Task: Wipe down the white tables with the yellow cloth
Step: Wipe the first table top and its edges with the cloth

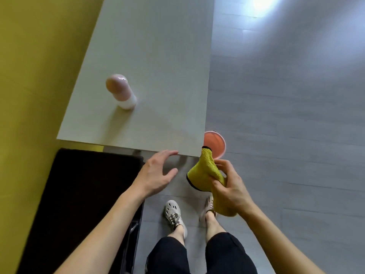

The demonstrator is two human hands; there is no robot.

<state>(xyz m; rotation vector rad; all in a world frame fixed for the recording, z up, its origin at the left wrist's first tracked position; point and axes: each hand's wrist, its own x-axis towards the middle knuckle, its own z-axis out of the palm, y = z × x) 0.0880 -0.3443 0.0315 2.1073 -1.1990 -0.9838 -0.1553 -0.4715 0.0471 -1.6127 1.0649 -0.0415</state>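
Yellow cloth (205, 171) bunched in right fingers (221, 165)

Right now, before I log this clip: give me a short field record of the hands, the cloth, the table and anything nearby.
white table: a pink-and-white container stands on it, towards its left side
left hand: open, fingers spread, by the table's near edge, holding nothing
right hand: grips the yellow cloth
cloth state: bunched, held off the table
floor: pink bucket beside the table's near right corner
wiping: cloth not on the tabletop
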